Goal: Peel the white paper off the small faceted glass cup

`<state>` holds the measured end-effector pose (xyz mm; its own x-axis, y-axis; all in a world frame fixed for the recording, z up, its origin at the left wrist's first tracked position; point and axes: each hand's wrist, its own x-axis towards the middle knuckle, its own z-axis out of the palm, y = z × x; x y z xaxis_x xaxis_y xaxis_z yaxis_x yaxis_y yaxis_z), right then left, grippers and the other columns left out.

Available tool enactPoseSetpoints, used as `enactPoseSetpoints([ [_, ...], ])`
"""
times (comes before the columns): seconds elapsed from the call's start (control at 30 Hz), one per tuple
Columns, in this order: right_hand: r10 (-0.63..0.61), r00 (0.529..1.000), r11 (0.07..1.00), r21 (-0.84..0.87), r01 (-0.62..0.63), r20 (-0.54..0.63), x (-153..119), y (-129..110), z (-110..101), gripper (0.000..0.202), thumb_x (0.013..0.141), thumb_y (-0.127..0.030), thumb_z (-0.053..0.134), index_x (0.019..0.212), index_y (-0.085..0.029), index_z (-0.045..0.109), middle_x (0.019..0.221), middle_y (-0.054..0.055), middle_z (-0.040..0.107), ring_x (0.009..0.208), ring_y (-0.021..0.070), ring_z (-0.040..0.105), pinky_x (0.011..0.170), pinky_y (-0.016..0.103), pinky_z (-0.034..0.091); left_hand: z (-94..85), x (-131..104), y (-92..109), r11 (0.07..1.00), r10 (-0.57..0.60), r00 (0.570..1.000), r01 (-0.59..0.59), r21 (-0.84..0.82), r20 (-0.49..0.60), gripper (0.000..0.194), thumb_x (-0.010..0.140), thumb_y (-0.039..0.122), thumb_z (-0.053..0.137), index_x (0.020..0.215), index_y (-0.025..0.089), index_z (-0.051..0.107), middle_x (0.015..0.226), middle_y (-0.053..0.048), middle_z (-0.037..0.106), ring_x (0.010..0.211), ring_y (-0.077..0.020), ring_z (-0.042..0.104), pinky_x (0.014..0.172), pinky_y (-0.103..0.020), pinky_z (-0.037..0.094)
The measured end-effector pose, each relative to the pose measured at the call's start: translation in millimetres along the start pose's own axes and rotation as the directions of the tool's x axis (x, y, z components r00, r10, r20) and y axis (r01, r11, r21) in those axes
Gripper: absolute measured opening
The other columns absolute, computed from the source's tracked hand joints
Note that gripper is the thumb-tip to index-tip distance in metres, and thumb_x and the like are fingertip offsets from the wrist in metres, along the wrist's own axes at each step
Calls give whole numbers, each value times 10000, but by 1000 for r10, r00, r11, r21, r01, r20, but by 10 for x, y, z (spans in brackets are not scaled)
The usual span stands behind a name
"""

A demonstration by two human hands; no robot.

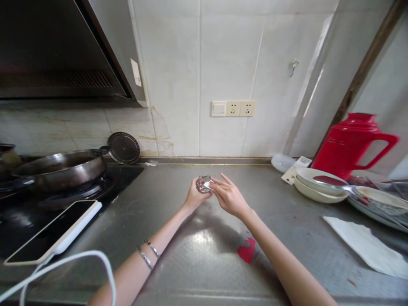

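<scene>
My left hand [192,199] is wrapped round a small see-through glass [200,184] above the steel counter. The glass's round rim faces me. My right hand [230,196] pinches a small white piece, which looks like tissue [207,184], at the mouth of the glass. One finger of that hand sticks up, apart from the others. How far the white piece reaches into the glass I cannot tell. Below my right forearm, a torn red scrap [247,250] lies on the counter [191,280].
To the left, a pan [73,172] sits on the stove, with a phone [54,231] on a white cable in front. At right stand a red thermos jug [347,146], stacked white bowls [320,193] and a patterned plate [379,208]. A white paper sheet [366,244] lies nearer.
</scene>
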<state>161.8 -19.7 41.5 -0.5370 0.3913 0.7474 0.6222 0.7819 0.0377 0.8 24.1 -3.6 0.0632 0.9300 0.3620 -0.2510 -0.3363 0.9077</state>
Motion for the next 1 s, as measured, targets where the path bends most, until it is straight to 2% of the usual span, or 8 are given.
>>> enactPoseSetpoints([
  [0.23,-65,997,998,-11,66,30,21,-139,55,319,931,-114,374,1169,-175,577,1085,109,704,1196,207,557,1123,527,283,25,-9,-36,999,21,998,-19,-32,66,784,407,183,862,1066,168,439,1028,-77,625,907,-201,621,862,-348,463],
  [0.43,-85,995,996,14,85,57,1,-142,103,389,911,-80,396,1257,-193,536,1163,101,672,1253,211,502,1133,526,257,105,-67,-17,999,3,993,-10,51,122,742,471,114,811,1101,185,426,887,-45,651,831,-231,636,793,-359,480],
  [0.57,-70,995,997,23,69,64,-2,-108,96,392,917,-88,393,1266,-199,533,1197,99,654,1269,212,484,1127,526,271,158,-98,53,991,55,982,-76,109,178,685,469,124,804,1060,168,462,954,-81,650,883,-278,632,767,-360,489],
  [0.63,-59,996,998,24,57,65,2,-87,81,388,918,-88,388,1255,-199,543,1180,91,665,1261,220,493,1123,538,272,178,-115,68,988,77,966,-108,113,248,589,501,142,793,1007,160,493,973,-88,647,910,-283,629,761,-351,494],
  [0.73,-20,999,1000,17,19,47,3,-30,61,356,928,-104,386,1220,-181,574,1151,97,679,1227,238,527,1108,550,294,193,-141,48,993,62,950,-90,78,305,572,532,123,774,1028,155,493,1023,-94,645,947,-261,631,778,-331,500],
  [0.87,50,999,998,27,-50,21,-24,97,53,338,923,-115,411,1199,-178,595,1178,120,661,1205,240,548,1098,543,317,188,-157,36,998,7,968,-23,62,249,764,503,77,775,1171,173,419,1154,-114,611,1055,-240,602,890,-346,472],
  [1.0,88,996,993,71,-90,31,-60,201,53,340,928,-130,407,1205,-205,589,1204,110,648,1173,218,576,1078,518,364,180,-153,91,998,8,979,-22,65,202,769,453,54,781,1143,171,460,1194,-116,588,1119,-236,561,996,-370,400],
])
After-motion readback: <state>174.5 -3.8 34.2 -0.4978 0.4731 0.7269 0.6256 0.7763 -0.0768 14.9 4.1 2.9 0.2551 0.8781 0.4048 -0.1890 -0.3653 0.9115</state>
